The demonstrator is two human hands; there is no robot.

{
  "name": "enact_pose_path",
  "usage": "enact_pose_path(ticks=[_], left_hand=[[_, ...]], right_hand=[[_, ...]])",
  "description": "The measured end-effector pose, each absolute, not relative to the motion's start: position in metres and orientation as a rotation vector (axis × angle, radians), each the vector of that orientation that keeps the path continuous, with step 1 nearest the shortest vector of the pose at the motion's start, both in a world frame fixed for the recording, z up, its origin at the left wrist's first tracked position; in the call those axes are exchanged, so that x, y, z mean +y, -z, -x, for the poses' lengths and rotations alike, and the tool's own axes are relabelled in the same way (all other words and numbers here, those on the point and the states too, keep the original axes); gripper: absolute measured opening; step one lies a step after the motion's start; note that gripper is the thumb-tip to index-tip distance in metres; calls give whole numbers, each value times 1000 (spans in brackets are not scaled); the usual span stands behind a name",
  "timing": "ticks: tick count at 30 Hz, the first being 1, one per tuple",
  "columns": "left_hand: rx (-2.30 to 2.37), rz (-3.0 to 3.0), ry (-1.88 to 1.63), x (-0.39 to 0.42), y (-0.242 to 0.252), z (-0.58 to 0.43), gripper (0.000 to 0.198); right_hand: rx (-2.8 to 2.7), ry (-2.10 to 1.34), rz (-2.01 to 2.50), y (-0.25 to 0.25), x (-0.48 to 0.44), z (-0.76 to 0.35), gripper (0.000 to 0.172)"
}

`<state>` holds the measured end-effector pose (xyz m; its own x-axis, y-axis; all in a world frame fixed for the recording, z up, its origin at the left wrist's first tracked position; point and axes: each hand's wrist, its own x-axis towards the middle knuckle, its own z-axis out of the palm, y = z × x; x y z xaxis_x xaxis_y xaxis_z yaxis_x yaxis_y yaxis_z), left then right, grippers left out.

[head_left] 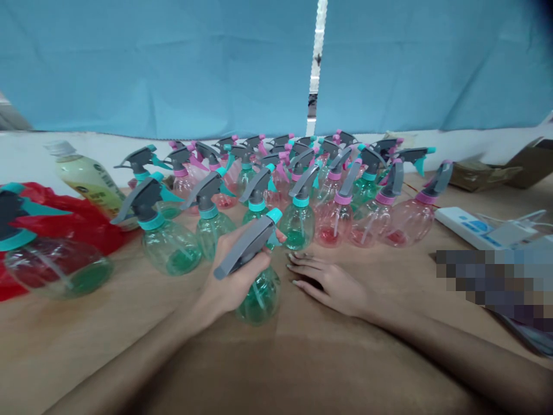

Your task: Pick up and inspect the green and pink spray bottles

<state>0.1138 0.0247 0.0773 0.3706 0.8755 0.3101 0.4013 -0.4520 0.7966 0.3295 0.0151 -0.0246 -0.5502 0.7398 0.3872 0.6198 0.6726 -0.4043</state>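
Note:
My left hand (235, 276) is wrapped round the neck of a green spray bottle (260, 297), which has a grey trigger head with a turquoise nozzle. The bottle's clear green body shows below my fingers, its collar hidden by them. To the right, my right hand (330, 285) rests palm down on the table (302, 357), fingers stretched out and holding nothing. Just beyond my hands stand a green spray bottle (298, 222) and a pink spray bottle (333, 222). Another green spray bottle (170, 242) stands left of my left hand.
Several more pink and green spray bottles crowd the back. At left, a green spray bottle (56, 268) stands before a red plastic bag (116, 230) and a drink bottle (88, 178). A white power strip (469, 227) and cardboard box (484, 173) are at right; blue cloth (173, 69) hangs behind.

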Motion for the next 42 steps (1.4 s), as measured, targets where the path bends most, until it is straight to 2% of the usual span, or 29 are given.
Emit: enact_pose_path(ticks=[13,20,29,42], left_hand=[[1061,-2027,-1021,23,-84,-117,12],[978,-1992,-1057,24,-85,-120,31],[1128,-1994,-997,23,-82,-119,36],[1047,-1970,-1029,23,-82,-119,37]], right_hand=[[-2381,-268,1072,25,16,-329,38],[-2390,-275,1077,25,15,-329,37],[-2396,-276,1072,27,16,-330,38],[-2389,-269,1060,26,16,-329,37]])
